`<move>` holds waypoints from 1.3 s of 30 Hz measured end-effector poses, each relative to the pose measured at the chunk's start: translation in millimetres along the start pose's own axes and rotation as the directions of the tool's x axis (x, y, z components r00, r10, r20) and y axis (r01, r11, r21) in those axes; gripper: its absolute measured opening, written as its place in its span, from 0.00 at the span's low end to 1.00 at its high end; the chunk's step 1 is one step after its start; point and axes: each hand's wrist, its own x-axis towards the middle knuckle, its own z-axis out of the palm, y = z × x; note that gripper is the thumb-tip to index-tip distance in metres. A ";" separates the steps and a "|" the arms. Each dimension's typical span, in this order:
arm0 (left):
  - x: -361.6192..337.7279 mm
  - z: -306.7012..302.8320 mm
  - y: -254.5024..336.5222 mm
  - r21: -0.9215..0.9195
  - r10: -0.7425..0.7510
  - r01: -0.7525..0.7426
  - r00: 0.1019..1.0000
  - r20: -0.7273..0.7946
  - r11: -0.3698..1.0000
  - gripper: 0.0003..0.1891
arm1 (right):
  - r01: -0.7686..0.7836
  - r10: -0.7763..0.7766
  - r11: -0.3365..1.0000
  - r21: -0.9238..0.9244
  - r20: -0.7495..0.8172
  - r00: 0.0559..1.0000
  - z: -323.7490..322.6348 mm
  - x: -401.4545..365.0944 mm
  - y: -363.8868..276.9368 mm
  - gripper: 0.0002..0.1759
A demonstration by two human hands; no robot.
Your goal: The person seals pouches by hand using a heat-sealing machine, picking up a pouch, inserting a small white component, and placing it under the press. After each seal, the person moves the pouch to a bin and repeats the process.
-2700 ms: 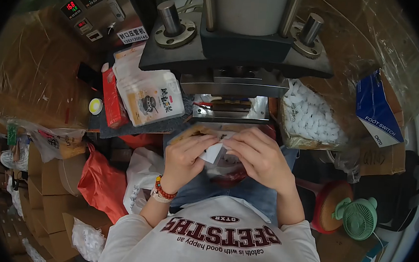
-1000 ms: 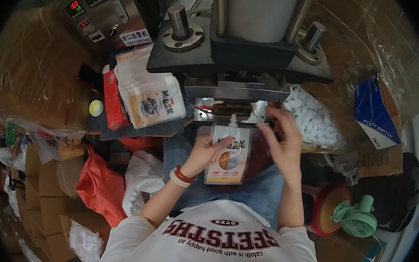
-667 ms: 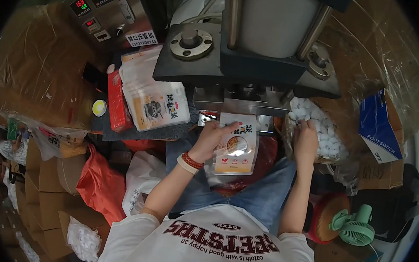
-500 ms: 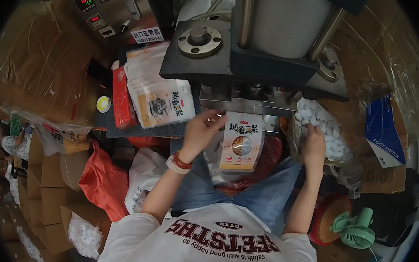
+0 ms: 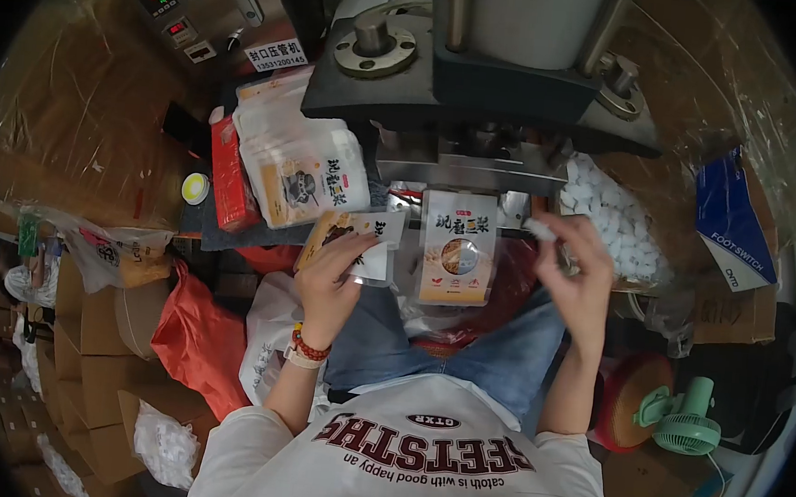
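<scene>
My left hand (image 5: 328,276) grips a printed pouch (image 5: 382,255) with yellow and white panels, held above my lap. A second printed pouch (image 5: 456,270) with a round window hangs below the metal jaw of the press (image 5: 470,170); no hand touches it. Raised at the right of the press, my right hand (image 5: 585,274) pinches a small white plastic piece (image 5: 540,230) between its fingertips. Many similar white pieces (image 5: 610,223) lie heaped behind that hand. A stack of flat pouches (image 5: 305,176) rests to the left of the press.
A red box (image 5: 234,175) stands beside the pouch stack, with a round yellow-topped tin (image 5: 195,189) to its left. The control panel (image 5: 216,10) is at upper left. A blue-and-white carton (image 5: 735,219) and a green fan (image 5: 686,421) are on the right.
My left hand has left the pouch at the press, moved left, and now holds another pouch. My right hand has risen from the white pieces toward the press with one piece.
</scene>
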 end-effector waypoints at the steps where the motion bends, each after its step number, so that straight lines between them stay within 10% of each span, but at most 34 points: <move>1: 1.9 1.4 9.4 0.040 0.075 -0.074 0.997 -0.030 0.997 0.26 | 0.184 -0.182 0.981 -0.069 0.037 0.983 13.1 -6.2 -7.9 0.19; 8: 2.9 3.9 48.1 0.078 0.242 -0.253 0.962 0.123 0.964 0.22 | 0.532 -0.517 0.846 0.034 0.297 0.803 35.3 -16.3 -20.0 0.24; 11: -2.0 16.3 47.8 -0.329 0.270 -0.210 0.952 0.146 0.921 0.17 | 0.340 -0.410 0.907 0.250 0.338 0.847 27.3 -18.8 -9.2 0.24; 14: -7.6 53.0 36.9 -0.430 -0.003 0.179 0.925 0.380 0.885 0.09 | 0.064 -0.069 0.998 0.027 0.227 0.971 26.3 -13.8 -2.9 0.20; 16: 4.0 76.8 27.2 -0.586 -0.350 0.687 0.725 0.593 0.429 0.11 | 0.010 -0.010 0.997 -0.077 -0.006 1.000 12.4 -7.6 5.2 0.19; 19: 34.1 85.3 28.1 -0.683 -0.384 0.706 0.693 0.610 0.190 0.11 | -0.044 -0.015 0.960 -0.275 -0.207 0.978 -6.9 5.4 47.1 0.19; 21: 47.8 94.8 14.9 -0.682 -0.365 0.726 0.661 0.656 0.089 0.12 | 0.023 -0.211 0.712 -0.702 -0.183 0.960 -5.9 17.2 81.4 0.17; 24: 56.1 102.7 9.4 -0.693 -0.372 0.719 0.657 0.656 0.049 0.13 | -0.128 0.015 0.775 -0.619 -0.184 0.983 10.8 22.6 110.6 0.16; 29: 57.0 85.2 3.4 -0.652 -0.352 0.733 0.672 0.651 0.194 0.16 | -0.107 0.078 0.738 -0.667 -0.072 0.994 6.8 19.0 116.5 0.14; 30: 57.9 72.7 -3.4 -0.585 -0.404 0.643 0.766 0.500 0.494 0.19 | -0.098 0.078 0.731 -0.675 -0.061 0.995 6.0 20.8 117.2 0.14; 32: 56.6 44.9 -14.8 0.051 -0.253 0.251 0.967 0.038 0.967 0.26 | -0.069 0.053 0.764 -0.642 -0.044 0.998 4.6 22.2 120.8 0.14; 33: 52.2 30.8 -19.6 0.580 0.058 0.032 0.989 -0.136 0.814 0.31 | -0.039 0.027 0.793 -0.608 -0.030 0.999 4.5 21.5 121.5 0.14; 35: 30.2 16.4 -42.9 0.733 -0.101 0.096 0.994 -0.037 0.674 0.37 | -0.111 0.044 0.816 -0.568 -0.130 0.991 5.2 18.2 116.1 0.13; 37: 7.2 5.7 -64.8 0.493 0.004 -0.131 0.968 0.250 0.860 0.33 | -0.170 0.049 0.838 -0.519 -0.239 0.970 4.6 20.0 103.0 0.12; 39: -10.6 -0.7 -59.8 0.436 -0.003 -0.100 0.973 0.229 0.894 0.30 | -0.245 0.326 0.927 0.284 -0.287 0.901 5.4 1.2 72.5 0.15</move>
